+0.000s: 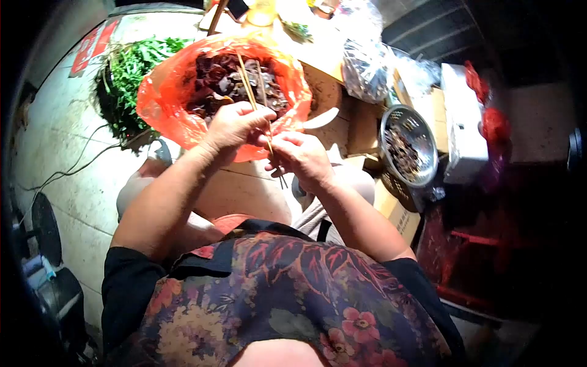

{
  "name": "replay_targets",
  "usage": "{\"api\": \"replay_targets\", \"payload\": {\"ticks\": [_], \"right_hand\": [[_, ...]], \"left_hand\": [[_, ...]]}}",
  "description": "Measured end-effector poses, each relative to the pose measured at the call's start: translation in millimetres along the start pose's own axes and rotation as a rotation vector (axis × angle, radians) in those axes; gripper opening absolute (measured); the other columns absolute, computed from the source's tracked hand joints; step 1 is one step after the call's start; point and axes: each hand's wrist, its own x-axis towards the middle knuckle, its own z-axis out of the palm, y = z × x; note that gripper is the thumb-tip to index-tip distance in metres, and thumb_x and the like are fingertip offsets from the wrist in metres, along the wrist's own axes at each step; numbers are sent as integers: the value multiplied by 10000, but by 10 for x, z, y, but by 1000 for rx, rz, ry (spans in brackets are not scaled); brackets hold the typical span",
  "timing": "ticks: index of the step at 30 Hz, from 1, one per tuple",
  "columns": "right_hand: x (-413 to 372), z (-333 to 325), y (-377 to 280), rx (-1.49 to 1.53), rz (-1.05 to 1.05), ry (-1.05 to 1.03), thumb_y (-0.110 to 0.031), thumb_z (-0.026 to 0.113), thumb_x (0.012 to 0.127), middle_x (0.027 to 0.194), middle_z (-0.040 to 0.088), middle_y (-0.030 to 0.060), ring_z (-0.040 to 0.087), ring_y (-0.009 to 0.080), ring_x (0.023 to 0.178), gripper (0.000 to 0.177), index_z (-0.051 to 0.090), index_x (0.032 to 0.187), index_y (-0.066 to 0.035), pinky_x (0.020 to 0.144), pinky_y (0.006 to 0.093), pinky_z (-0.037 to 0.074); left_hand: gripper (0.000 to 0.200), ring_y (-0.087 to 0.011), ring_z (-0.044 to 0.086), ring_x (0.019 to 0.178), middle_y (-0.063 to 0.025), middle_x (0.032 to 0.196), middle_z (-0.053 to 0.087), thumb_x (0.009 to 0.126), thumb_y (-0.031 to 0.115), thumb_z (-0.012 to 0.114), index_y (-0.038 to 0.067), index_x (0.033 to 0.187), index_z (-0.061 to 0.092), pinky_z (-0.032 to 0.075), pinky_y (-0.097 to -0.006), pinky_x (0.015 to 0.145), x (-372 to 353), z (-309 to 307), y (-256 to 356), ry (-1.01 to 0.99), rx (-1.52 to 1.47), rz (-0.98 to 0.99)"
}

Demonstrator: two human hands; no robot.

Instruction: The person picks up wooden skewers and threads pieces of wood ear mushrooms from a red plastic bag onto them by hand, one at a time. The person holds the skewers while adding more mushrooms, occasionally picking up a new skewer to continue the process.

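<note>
In front of me a red plastic bag (165, 101) lies open, filled with dark, crinkled pieces (211, 76) that resemble wood ear mushroom. Thin bamboo skewers (247, 79) cross above it, their upper ends over the bag. My left hand (235, 127) is closed around them, thumb pressed along the sticks. Just below and to the right, my right hand (304, 160) pinches the lower part of the skewers, where a small dark bit seems to sit by the fingertips. Narrow tips stick out underneath. The exact number of skewers is hard to tell.
Leafy greens (131, 76) lie left of the bag. A metal colander (398, 147) with dark pieces stands at right on cardboard boxes, near a white foam box (463, 125). Clear plastic bags (367, 67) are behind it. A cable (67, 171) crosses the tiled floor.
</note>
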Motion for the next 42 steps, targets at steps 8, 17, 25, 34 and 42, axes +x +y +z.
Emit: {"api": "replay_targets", "payload": {"ticks": [8, 17, 25, 34, 42], "right_hand": [[433, -284, -11, 11, -34, -70, -239, 599, 874, 622, 571, 30, 547, 102, 472, 201, 611, 883, -39, 397, 201, 400], [849, -852, -492, 287, -323, -17, -128, 507, 904, 649, 581, 49, 515, 89, 461, 284, 528, 1145, 21, 410, 186, 447], [769, -864, -377, 230, -194, -63, -54, 508, 832, 666, 594, 35, 469, 60, 438, 215, 586, 1025, -4, 416, 178, 395], [781, -719, -258, 145, -100, -127, -37, 482, 815, 688, 606, 40, 496, 61, 477, 223, 584, 1011, -3, 438, 185, 400], [732, -481, -291, -1, 28, -166, -49, 454, 795, 638, 570, 29, 486, 74, 442, 255, 582, 1013, -21, 397, 195, 373]], "left_hand": [[195, -71, 516, 542, -22, 756, 600, 858, 225, 622, 41, 921, 615, 415, -195, 490, 297, 2, 42, 28, 172, -26], [231, -119, 594, 703, -46, 828, 641, 777, 224, 664, 18, 882, 658, 486, -248, 660, 975, -294, 142, 295, 931, 259], [426, -144, 587, 644, -84, 716, 595, 681, 197, 750, 10, 993, 529, 486, -284, 625, 1080, -218, -82, 448, 1272, 74], [169, -70, 524, 585, 1, 751, 569, 826, 91, 625, 73, 979, 557, 436, -192, 529, 901, -407, 67, 298, 109, -67], [302, -148, 623, 773, -59, 927, 625, 875, 107, 487, 40, 1167, 528, 507, -252, 668, 672, -511, 225, 289, -148, -6]]}}
